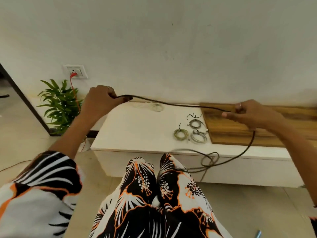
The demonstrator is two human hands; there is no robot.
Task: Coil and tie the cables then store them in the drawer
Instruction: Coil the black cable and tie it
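From my head camera, my left hand (101, 98) grips one end of the dark cable (171, 103) and my right hand (248, 115) pinches it further along, stretching a length straight so I can coil it cleanly. The slack hangs off the desk (137, 131) edge in loose loops. Three tied coils (193, 132) lie beside the wooden panel (240, 134), probably awaiting the drawer.

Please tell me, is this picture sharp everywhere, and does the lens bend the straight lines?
In the head view, the wide lens bows the white cabinet edge and leans the dark frame at left; the three tied coils look fairly sharp; the patterned sleeve is soft, and the right hand slightly smeared; light is even and diffuse, no glare.
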